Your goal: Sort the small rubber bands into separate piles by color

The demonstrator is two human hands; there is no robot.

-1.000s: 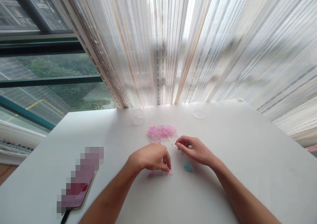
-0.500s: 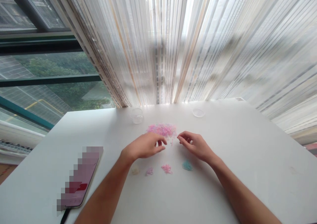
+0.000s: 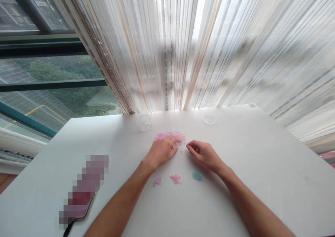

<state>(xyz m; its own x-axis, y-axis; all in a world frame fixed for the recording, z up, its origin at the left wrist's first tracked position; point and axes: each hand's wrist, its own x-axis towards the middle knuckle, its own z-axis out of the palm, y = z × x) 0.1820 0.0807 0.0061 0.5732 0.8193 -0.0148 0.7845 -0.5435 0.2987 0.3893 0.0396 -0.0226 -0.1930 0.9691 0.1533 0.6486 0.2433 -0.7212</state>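
A loose pile of small elastic bands [image 3: 167, 135], mostly pink with some pale and lilac ones, lies at the middle of the white table. My left hand [image 3: 162, 150] reaches over its near side, fingers stretched and thumb apart, fingertips at the bands. Just right of the pile, my right hand [image 3: 202, 154] is closed in a pinch; anything between its fingertips is too small to make out. Nearer me sit small sorted heaps: lilac bands [image 3: 157, 182], pink bands [image 3: 176, 178] and teal bands [image 3: 197, 175]. My left forearm covers the place left of the lilac heap.
A clear plastic tub [image 3: 145, 124] stands behind the pile to the left, and a clear round lid [image 3: 209, 119] lies to the right. A phone [image 3: 83, 191], partly pixelated, rests on the white table [image 3: 261, 160] at left with a cable. Striped curtains [image 3: 178, 55] hang behind.
My left hand has moved right and forward onto the pile, its forearm now hiding a cream heap of bands. My right hand has shifted slightly and stays pinched.
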